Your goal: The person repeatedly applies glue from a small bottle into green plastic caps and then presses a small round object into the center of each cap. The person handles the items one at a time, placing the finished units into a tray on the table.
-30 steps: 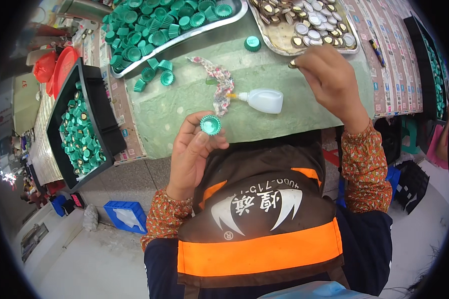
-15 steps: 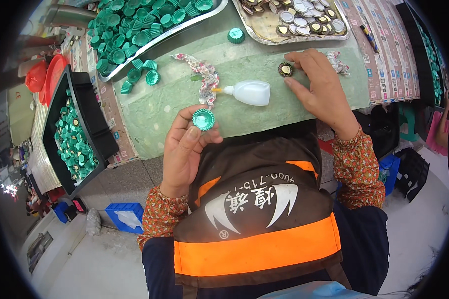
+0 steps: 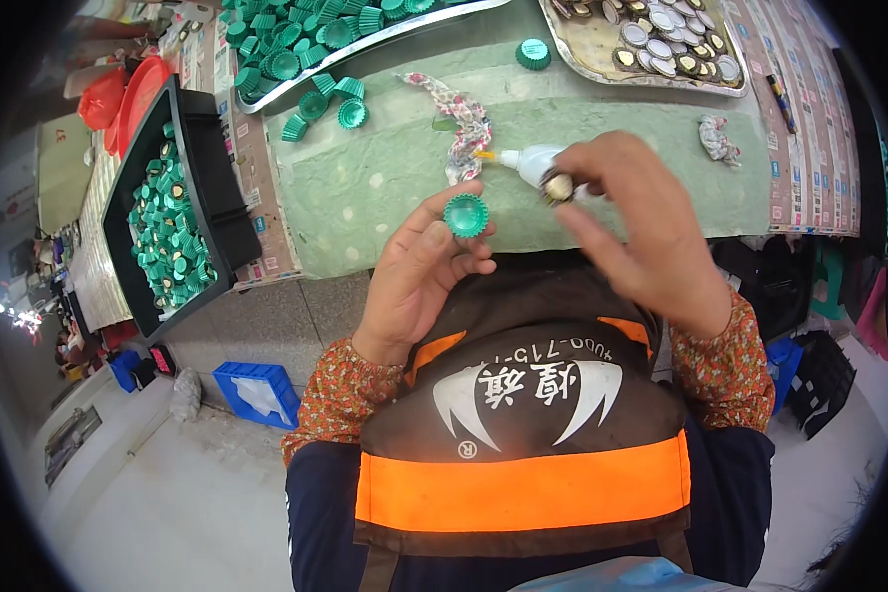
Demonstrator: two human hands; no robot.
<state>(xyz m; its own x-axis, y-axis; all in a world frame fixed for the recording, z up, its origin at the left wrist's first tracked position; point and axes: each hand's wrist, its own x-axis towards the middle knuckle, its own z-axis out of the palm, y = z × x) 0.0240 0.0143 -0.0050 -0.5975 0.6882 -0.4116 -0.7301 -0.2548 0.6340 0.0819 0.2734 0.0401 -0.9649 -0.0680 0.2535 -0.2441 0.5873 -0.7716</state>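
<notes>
- Left hand (image 3: 419, 271) rises from the lower middle, palm turned up toward the camera, fingers curled, with a green ribbed cap (image 3: 466, 214) pinched between thumb and fingertips, open side facing up.
- Right hand (image 3: 639, 232) comes in from 4 o'clock, back of the hand toward the camera, fingers bent downward; its thumb and forefinger are closed on a small round metal disc (image 3: 558, 186), which sits at 3 o'clock of the green cap, near but apart from it.
- Both forearms wear patterned orange sleeves (image 3: 337, 400), elbows bent outward over a brown and orange apron (image 3: 523, 434).
- Behind the right fingers, at 12 o'clock of the disc, a white squeeze bottle (image 3: 525, 164) lies on its side on the green mat (image 3: 365, 187), nozzle pointing toward 9 o'clock.
- Just beside the nozzle lies a twisted strip of flowered cloth (image 3: 462, 118).
- Farther out at 11 o'clock, a metal tray (image 3: 365, 41) is heaped with green caps, a few loose ones spilled just beside its edge.
- At 1 o'clock a second tray (image 3: 587, 49) holds round metal discs; a lone green cap (image 3: 534, 53) stands beside it.
- At 9 o'clock, a black bin (image 3: 212, 187) holds more green caps.
</notes>
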